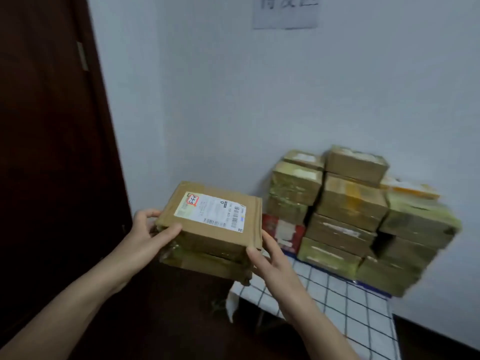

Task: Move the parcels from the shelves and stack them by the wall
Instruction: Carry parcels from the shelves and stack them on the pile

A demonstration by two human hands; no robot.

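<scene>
I'm at the carry-and-place step: my left hand point(149, 231) grips the left end of the labelled parcel point(213, 216) and my right hand point(267, 258) grips its right near corner. A second, flatter parcel point(207, 263) rides directly under it; I think it's held in the same grasp, though the view is murky there.

Both parcels hang in the air just left of the stack point(350, 216), about level with its lower rows and not touching it. The stack stands several boxes high against the wall point(233, 100), with a red box point(283, 232) at its left foot.

Next, I judge, I must swing the load right and set it down squared beside or on the stack, so nothing tips; the stack's rows already look uneven.

Beneath the stack a checked cloth point(337, 302) drapes over some low surface; well left of the stack is a dark door point(52, 126); high above the stack a paper sign point(285, 11) hangs on the wall.
</scene>
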